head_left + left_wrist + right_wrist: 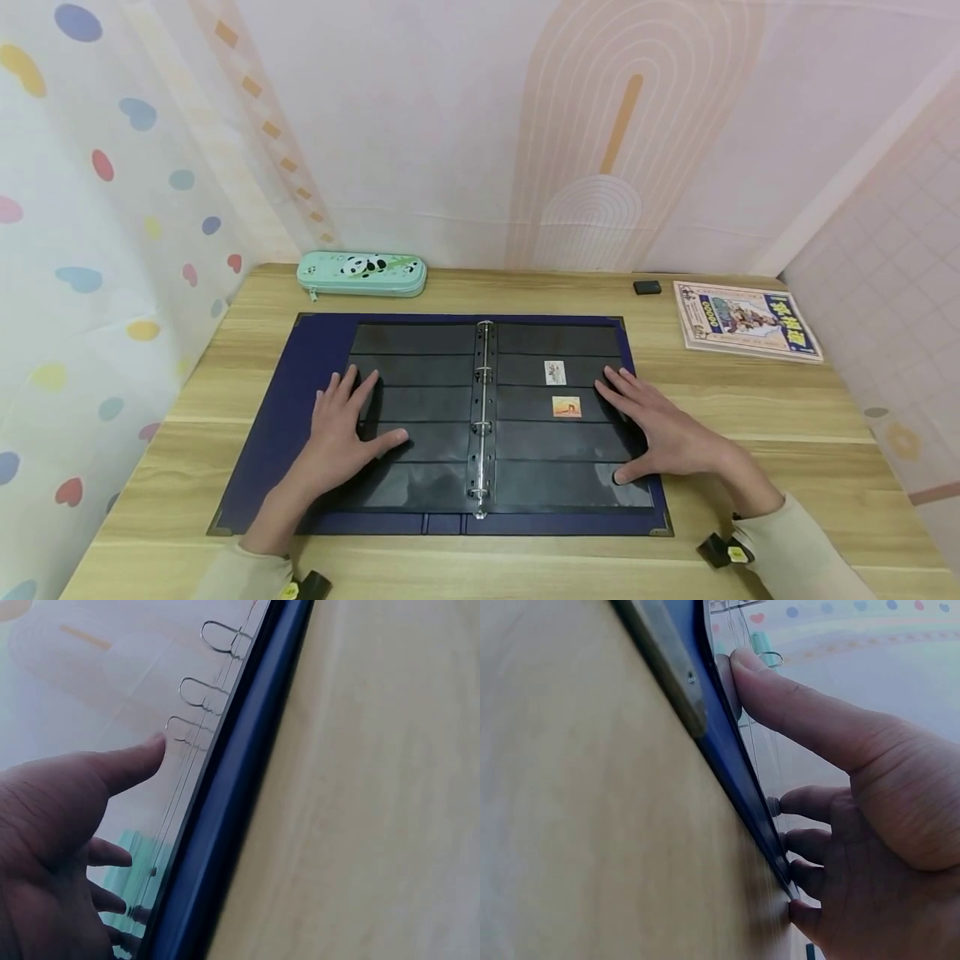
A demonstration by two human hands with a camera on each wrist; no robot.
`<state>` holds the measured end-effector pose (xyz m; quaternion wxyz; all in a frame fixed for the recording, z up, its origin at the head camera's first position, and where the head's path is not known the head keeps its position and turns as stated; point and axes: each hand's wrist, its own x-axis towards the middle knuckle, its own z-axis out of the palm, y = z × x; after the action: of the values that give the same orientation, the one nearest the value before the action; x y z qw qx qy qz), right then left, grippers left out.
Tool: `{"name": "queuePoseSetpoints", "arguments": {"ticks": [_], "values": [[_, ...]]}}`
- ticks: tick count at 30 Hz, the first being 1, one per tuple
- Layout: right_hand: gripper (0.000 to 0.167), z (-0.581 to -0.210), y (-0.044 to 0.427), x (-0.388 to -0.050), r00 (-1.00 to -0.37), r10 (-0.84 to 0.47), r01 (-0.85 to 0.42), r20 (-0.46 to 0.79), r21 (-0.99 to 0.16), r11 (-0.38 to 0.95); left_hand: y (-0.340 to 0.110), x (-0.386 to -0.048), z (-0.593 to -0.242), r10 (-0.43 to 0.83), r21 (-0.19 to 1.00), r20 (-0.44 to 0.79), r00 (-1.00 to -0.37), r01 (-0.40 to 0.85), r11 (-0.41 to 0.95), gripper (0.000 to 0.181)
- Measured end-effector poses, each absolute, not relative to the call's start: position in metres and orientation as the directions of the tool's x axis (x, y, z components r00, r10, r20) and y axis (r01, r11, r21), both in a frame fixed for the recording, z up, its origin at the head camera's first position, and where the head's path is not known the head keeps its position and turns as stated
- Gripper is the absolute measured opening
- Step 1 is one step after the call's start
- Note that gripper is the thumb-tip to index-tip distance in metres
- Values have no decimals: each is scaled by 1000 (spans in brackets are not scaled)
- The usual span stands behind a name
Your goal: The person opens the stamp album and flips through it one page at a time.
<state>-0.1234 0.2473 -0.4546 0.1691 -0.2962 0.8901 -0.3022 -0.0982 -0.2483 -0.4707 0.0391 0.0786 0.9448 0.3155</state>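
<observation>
A navy ring binder (270,433) lies spread on the table, with black pocket pages on both sides of its metal rings (482,427). Two small stamps, a whitish one (555,372) and an orange one (567,407), sit in the right page's pockets. My left hand (337,433) is over the left page, fingers spread; in the left wrist view the thumb of that hand (67,817) points toward the rings. On the right page's outer edge rests my right hand (667,429), fingers apart, its fingertips touching the page in the right wrist view. Neither hand holds anything.
Behind the binder stands a mint pencil case (362,275) with pandas. At the back right are a small black object (647,287) and a stack of booklets (746,321). Patterned cloth (450,125) hangs behind the wooden table (787,433) and at its sides.
</observation>
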Motion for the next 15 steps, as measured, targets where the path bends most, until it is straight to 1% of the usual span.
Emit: {"name": "queuePoseSetpoints", "arguments": {"ticks": [4,8,11,15], "values": [[123,-454,248,-123,-770,-623,-419,-138,-627,657,-247,-98,-472,182,558,-51,-982,123,821,115],[116,-451,249,-125,-784,-604,-415,-142,-603,681,-247,-98,-473,185,559,-52,-981,125,819,117],[107,-448,247,-131,-813,-572,-419,-112,-570,707,-247,-98,-472,186,576,-54,-981,121,808,117],[98,-445,246,-146,-863,-504,-411,-47,-518,751,-247,-98,-473,188,591,-56,-981,119,798,117]]}}
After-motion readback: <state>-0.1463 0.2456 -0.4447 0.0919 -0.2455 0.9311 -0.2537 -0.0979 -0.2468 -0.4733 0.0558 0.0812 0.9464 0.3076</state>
